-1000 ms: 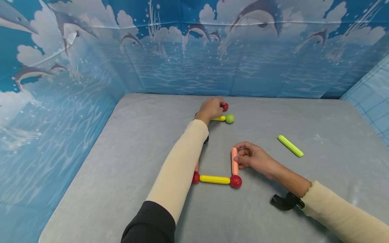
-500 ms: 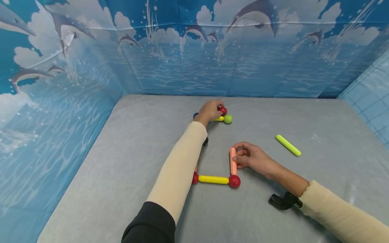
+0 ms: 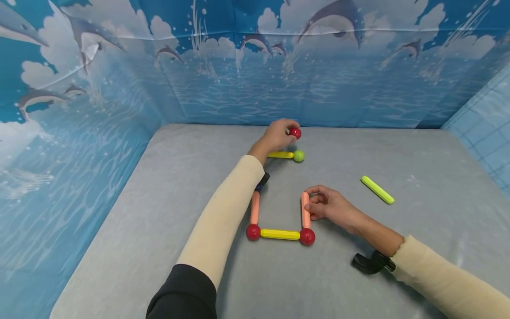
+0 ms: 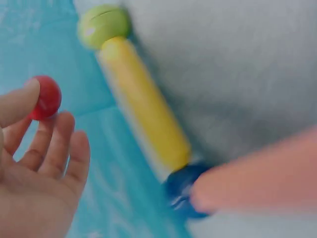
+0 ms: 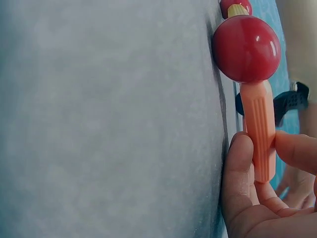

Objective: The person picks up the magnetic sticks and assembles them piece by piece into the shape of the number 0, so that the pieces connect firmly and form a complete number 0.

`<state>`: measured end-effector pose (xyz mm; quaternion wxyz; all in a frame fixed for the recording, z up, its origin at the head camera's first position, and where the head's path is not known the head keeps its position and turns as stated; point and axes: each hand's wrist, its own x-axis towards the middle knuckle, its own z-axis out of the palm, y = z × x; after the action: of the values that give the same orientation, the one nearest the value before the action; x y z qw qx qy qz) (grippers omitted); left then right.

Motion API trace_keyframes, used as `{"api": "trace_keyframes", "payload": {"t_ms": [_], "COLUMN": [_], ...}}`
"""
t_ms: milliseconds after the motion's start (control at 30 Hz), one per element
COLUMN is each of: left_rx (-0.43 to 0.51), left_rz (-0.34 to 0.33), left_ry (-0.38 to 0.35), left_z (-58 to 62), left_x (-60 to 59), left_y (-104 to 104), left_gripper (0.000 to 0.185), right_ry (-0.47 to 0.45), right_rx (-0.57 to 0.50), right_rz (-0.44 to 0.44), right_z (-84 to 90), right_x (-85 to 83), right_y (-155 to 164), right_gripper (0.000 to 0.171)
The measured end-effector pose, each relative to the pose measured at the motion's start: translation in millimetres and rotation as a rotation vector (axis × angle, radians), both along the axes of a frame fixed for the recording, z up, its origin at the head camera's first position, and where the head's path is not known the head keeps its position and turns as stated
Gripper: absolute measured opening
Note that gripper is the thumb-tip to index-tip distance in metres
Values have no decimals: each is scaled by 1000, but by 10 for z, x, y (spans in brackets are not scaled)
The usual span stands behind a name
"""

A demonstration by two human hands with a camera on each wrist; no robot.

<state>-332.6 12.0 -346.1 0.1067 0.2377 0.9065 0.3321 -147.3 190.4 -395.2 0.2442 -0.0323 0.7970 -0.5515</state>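
Observation:
My left hand [image 3: 277, 134] pinches a small red ball [image 3: 295, 133] between thumb and fingers at the table's far side. Beneath it lies a yellow toy building stick [image 4: 143, 101] with a green ball [image 3: 299, 156] at one end and a blue ball [image 4: 185, 191] at the other. My right hand [image 3: 334, 206] pinches a peach building stick [image 5: 260, 131], whose near end meets a red ball [image 3: 307, 236]. From there a yellow stick [image 3: 280, 234] runs left to another red ball [image 3: 253, 232], joined to a second peach stick [image 3: 254, 208]. My left wrist partly hides that stick's far end.
A lone yellow-green stick [image 3: 377, 190] lies on the grey table [image 3: 398, 274], right of my right hand. A blue dolphin-print sheet [image 3: 255, 88] hangs along the back and left side.
My left hand carries the red ball down a little toward the green one, then back up and away. The left forearm shifts left, showing more of the left peach stick. My right hand stays still.

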Motion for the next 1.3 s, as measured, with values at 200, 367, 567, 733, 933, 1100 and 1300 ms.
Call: {"api": "trace_keyframes", "payload": {"t_ms": [200,367,567,733,933,1100,1300], "left_rx": [-76,-132,-118,-102,-76,-63,-98], "left_rz": [-216,-402,-444,-411,-432,-445,-433], "left_ry": [59,87,20,-10,-23,-59,-69], "left_z": [211,181,65,8,-69,-140,-206], "left_x": [185,481,670,687,686,693,711], "left_y": [-171,-286,-363,-371,-377,-357,-310], "left_gripper": [39,37,42,37,38,41,41], "right_ry": [-27,-38,-41,-52,-50,-39,-30], "right_rx": [12,16,5,15,18,9,4], "right_rz": [-12,-10,-1,-21,-29,-18,-14], "right_z": [22,28,32,44,48,47,39], "right_x": [5,-9,-18,-14,-18,-22,-22], "right_y": [-2,-5,6,-8,-19,-13,-17], "right_gripper": [57,57,58,58,56,57,59]}}
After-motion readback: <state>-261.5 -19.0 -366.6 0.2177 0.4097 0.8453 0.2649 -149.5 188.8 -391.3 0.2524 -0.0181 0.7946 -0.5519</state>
